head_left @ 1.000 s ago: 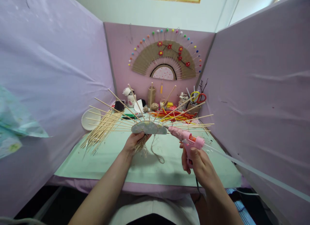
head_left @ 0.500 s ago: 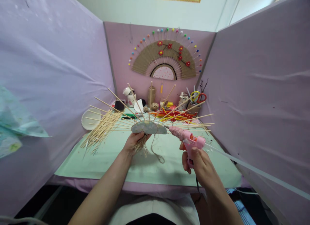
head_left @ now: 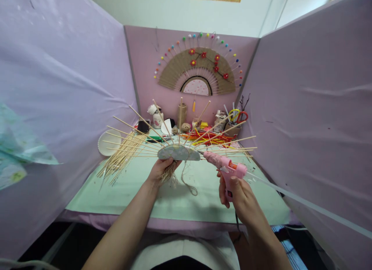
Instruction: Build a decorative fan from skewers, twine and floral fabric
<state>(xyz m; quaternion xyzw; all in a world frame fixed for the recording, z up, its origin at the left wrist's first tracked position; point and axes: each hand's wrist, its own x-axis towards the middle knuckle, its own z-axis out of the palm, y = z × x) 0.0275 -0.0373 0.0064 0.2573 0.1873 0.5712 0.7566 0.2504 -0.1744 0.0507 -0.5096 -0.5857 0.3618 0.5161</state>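
Observation:
My left hand is closed on the lower edge of a pale blue half-round fan base, its thumb on the near face. Thin wooden sticks spread outward from the base like rays. A twine tassel hangs below it beside my fingers, and a loop of twine dangles to the right. In my right hand is a pink hot glue gun, its nozzle at the right end of the base; whether it touches, I cannot tell. A long glue stick extends from the gun's rear.
Loose wooden sticks lie at left beside a white plate. Along the back stand a twine spool, red and yellow pipe cleaners and a holder with scissors. A finished fan hangs on the pink panel. Lilac cloth walls flank the table.
Almost nothing differs. The glue gun has shifted very slightly to the right, while my left hand and the fan base hold their place.

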